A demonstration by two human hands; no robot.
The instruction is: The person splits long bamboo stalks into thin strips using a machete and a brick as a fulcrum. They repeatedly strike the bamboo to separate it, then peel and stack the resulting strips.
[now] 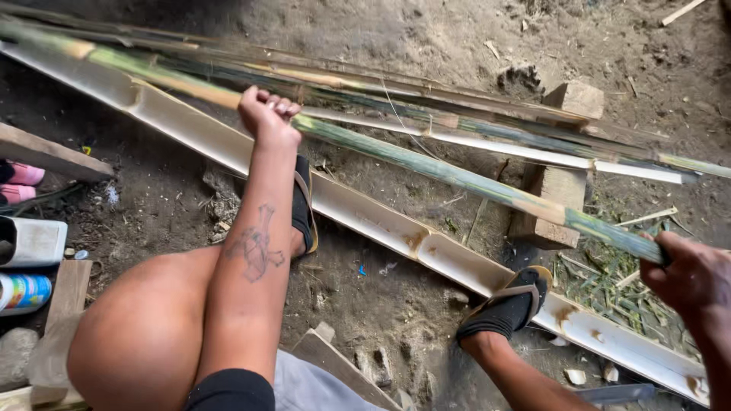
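A long green bamboo strip (426,164) runs diagonally from upper left to lower right. My left hand (268,116) is closed around it near its middle, and my right hand (685,274) grips its lower right end. Under the strip lies a split bamboo half (381,224) with its pale inner side up. My two feet in black sandals (303,205) (509,303) rest against that split half. More bamboo strips (472,125) lie stacked behind, resting on a wooden block (560,186).
The floor is bare dirt (426,38) with green shavings (617,293) at the right. A wooden plank (46,152), a white container (30,242) and a can (23,293) sit at the left. Another plank (335,365) lies below my knees.
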